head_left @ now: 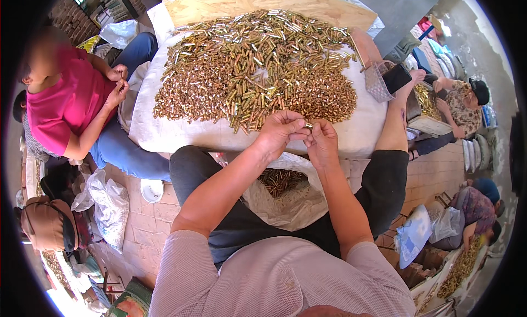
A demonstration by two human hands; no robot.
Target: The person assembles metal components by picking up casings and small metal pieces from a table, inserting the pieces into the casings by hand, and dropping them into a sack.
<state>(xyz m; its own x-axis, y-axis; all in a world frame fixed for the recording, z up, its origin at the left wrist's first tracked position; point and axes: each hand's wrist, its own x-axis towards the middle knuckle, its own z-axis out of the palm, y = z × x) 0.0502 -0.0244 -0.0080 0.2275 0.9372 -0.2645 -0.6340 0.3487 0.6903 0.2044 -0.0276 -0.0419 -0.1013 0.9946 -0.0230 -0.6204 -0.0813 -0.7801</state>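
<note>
My left hand (281, 131) and my right hand (323, 142) meet over the near edge of the table. Both are closed, fingertips pinched at a small brass-coloured metal cylinder (308, 126) between them. Just beyond lies a wide heap of longer gold metal tubes (263, 48). Two piles of smaller copper-coloured pieces, a left pile (195, 92) and a right pile (324, 97), flank the tubes. Below my hands, between my legs, an open white sack (288, 207) holds long copper-toned metal pieces (280, 181).
A white cloth (164, 131) covers the table, with a wooden board (263, 3) along its far edge. A woven basket (377, 84) and a dark phone (396, 78) are at the right. Someone in a pink shirt (74, 106) sits left; a white bowl (151, 191) stands on the brick floor.
</note>
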